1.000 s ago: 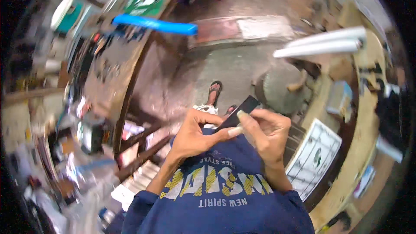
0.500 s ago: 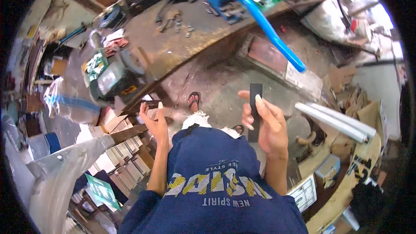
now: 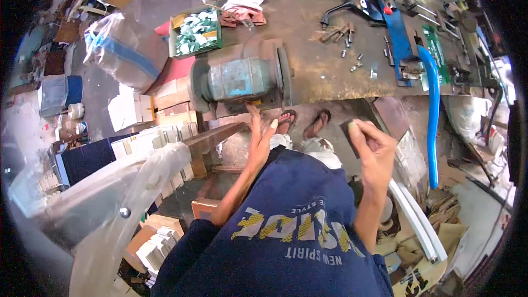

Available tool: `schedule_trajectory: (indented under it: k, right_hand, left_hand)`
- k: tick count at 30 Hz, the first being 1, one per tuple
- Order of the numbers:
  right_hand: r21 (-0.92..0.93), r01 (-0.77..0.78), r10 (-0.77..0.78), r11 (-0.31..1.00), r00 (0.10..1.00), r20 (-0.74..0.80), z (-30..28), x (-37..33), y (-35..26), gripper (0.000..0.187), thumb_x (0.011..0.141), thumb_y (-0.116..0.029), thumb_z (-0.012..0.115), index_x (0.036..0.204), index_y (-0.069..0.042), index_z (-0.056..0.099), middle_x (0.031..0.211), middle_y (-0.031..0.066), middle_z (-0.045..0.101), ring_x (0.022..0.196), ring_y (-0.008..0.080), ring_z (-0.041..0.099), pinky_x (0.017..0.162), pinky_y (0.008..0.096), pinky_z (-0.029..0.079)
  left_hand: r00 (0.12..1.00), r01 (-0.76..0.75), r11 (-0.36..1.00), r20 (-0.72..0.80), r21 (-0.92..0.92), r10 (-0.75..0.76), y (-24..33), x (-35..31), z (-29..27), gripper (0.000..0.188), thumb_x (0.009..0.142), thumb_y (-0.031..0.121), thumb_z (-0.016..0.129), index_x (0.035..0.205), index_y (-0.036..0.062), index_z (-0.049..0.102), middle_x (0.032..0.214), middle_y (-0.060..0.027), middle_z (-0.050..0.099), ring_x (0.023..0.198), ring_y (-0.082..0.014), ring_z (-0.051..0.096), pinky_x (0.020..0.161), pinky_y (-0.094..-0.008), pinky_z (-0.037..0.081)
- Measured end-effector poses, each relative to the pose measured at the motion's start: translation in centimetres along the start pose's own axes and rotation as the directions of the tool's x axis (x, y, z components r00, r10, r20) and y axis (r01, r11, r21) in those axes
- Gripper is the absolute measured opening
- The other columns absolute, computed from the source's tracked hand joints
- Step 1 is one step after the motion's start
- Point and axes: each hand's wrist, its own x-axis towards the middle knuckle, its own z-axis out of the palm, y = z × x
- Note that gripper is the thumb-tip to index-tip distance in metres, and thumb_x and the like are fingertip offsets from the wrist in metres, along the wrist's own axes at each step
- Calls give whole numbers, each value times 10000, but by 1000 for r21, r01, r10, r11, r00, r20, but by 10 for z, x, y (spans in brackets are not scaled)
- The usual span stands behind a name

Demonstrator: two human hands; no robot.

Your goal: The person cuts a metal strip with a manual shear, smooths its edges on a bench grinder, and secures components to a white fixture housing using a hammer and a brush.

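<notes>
My right hand (image 3: 375, 151) pinches a flat dark strip (image 3: 348, 136) between thumb and fingers, held over the floor in front of the bench's edge. Most of the strip is covered by the fingers or seen nearly edge-on, and its material is unclear. My left hand (image 3: 258, 140) is raised with thumb and fingers apart and nothing in it. Closest to that hand is a worn blue-green bench grinder (image 3: 242, 78), a wheel at each end, at the workbench's front edge. The left fingertips appear just below the grinder; I cannot tell whether they touch it.
On the workbench (image 3: 308, 85) are a box of green-white pieces (image 3: 197, 32), folded cloths (image 3: 243, 10), small metal parts (image 3: 357, 61) and a blue metal bar tool (image 3: 389, 19). A blue hose (image 3: 433, 126) hangs at right. Stacked white boxes (image 3: 132, 146) and a plastic-wrapped beam (image 3: 126, 181) stand left.
My view has swung left, bringing the bench grinder close in front of me. My right hand still holds the dark strip, now turned more edge-on. My left hand stays open.
</notes>
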Motion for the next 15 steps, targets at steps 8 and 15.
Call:
schedule_trajectory:
  k: [8,15]
  right_hand:
    - [-499,475,-432,725,878,208,27,47,23,162,779,-29,721,921,-104,741,812,14,648,768,192,595,786,335,333]
    - [-538,578,-521,613,808,274,47,77,51,163,767,-19,706,891,-118,670,769,16,548,808,200,554,847,371,297]
  left_hand:
    - [974,213,972,99,-97,-204,12,11,8,791,992,182,496,1553,47,-45,1630,-135,1,1485,-252,113,1188,-369,156]
    - [875,209,635,-147,-743,-460,70,24,-5,947,910,636,538,1520,-6,204,1537,-210,301,1454,-292,240,1151,-433,205]
